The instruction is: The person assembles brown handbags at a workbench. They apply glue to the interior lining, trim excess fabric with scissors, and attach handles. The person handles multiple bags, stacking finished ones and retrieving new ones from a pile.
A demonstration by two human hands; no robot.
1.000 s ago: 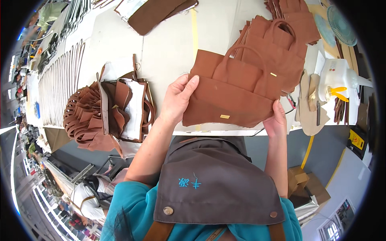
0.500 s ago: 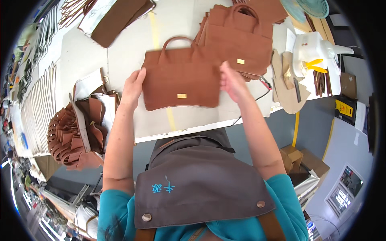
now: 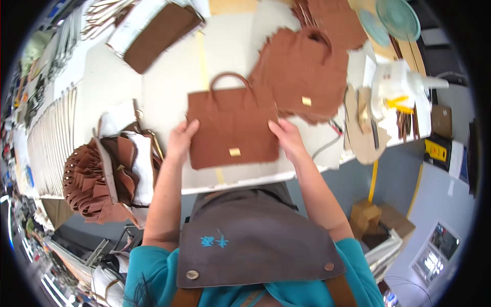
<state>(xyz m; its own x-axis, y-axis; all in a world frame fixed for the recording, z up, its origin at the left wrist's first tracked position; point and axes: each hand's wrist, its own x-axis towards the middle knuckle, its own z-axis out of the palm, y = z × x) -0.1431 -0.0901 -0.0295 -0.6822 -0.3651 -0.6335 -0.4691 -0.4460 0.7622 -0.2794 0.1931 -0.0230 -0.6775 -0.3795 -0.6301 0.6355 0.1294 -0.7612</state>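
A flat brown leather handbag panel [image 3: 230,125] with one looped handle and a small gold plate lies before me near the table's front edge. My left hand [image 3: 182,138] grips its left side, thumb on top. At the right side, my right hand [image 3: 287,135] pinches the edge the same way. Beyond my right hand lies a stack of similar brown panels [image 3: 307,66], the top one with a handle and a gold plate. The undersides of both hands' fingers are hidden.
Brown strapped pieces [image 3: 92,179] bunch at the table's left end beside a partly sewn bag with white lining [image 3: 140,163]. A white bottle with a spout [image 3: 396,79], yellow-handled snips [image 3: 400,104] and tan pattern pieces [image 3: 365,138] stand at right. A dark brown panel [image 3: 162,37] lies far left.
The whole view has shifted, so the table sits lower in the picture. My right hand has closed onto the panel's right edge with its thumb on top; both hands are lower on its sides.
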